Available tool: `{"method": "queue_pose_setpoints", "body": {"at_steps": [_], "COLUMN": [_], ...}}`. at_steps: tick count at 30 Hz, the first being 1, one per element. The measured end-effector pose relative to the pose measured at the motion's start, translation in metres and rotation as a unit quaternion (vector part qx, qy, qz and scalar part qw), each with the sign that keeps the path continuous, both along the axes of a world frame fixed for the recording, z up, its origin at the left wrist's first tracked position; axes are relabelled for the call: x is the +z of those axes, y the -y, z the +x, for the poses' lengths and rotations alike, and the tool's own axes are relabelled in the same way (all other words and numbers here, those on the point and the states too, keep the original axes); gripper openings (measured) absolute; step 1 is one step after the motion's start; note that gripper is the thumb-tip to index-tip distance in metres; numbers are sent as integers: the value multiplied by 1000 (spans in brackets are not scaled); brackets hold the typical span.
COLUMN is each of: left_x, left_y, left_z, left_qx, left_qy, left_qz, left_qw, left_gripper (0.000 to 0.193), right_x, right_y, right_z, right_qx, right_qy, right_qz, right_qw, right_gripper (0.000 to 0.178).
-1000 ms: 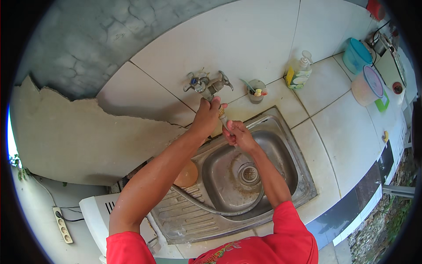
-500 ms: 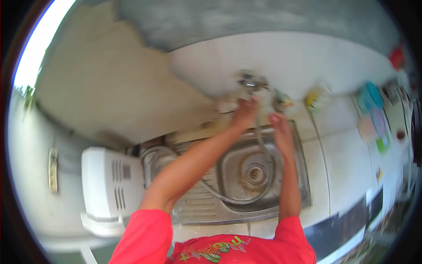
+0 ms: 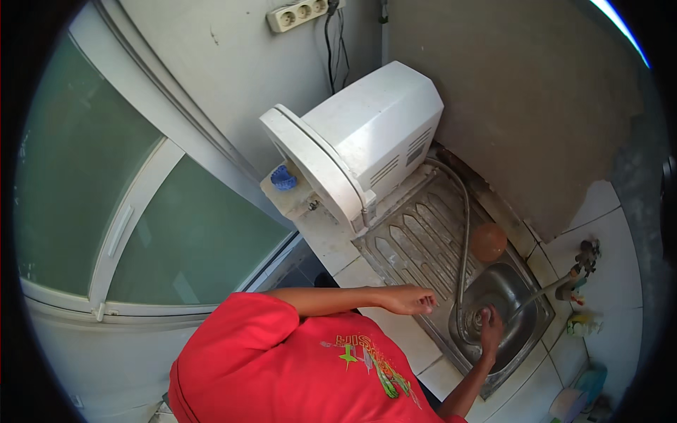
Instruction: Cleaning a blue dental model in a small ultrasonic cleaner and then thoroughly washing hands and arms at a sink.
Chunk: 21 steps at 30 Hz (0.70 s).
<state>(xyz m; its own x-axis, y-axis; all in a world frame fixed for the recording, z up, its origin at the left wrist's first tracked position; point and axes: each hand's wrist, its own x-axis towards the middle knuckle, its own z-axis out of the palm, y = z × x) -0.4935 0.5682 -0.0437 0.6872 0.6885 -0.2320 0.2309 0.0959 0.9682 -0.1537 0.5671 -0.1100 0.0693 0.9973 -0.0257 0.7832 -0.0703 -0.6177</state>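
Sink (image 3: 451, 271) of steel stands at right, with a grey hose (image 3: 467, 218) lying across it and looping through the bowl (image 3: 504, 285). Left hand (image 3: 409, 299), fingers curled in, appears empty by the drainboard's (image 3: 423, 247) near edge; right hand (image 3: 491, 331) is over the bowl, its grip unclear. At the tap (image 3: 587, 257), far right, the hose looks already attached; whether tightly, cannot be told.

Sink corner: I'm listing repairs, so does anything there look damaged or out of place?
Yes: near the tap, the brownish wall surface meets the white tiles in a ragged, broken-looking edge. The hose also looks makeshift, running from tap into sink and over the drainboard.
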Motion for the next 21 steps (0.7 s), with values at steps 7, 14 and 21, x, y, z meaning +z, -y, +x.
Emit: {"method": "queue_pose_setpoints", "body": {"at_steps": [7,14,21], "left_x": [58,76,52], "left_y": [68,34,9], "left_z": [-213,-317,-361], "left_qx": [295,557,498], "left_qy": [-79,-205,-148], "left_qz": [7,315,252], "left_qw": [952,741,816], "left_gripper": [24,45,46], "right_x": [58,98,119], "right_y": [27,36,6], "right_z": [-161,-358,-516], "right_qx": [-6,74,84], "right_qy": [-89,-246,-239], "right_qz": [43,-12,-45], "right_qw": [995,966,966], "right_gripper": [20,17,20]}}
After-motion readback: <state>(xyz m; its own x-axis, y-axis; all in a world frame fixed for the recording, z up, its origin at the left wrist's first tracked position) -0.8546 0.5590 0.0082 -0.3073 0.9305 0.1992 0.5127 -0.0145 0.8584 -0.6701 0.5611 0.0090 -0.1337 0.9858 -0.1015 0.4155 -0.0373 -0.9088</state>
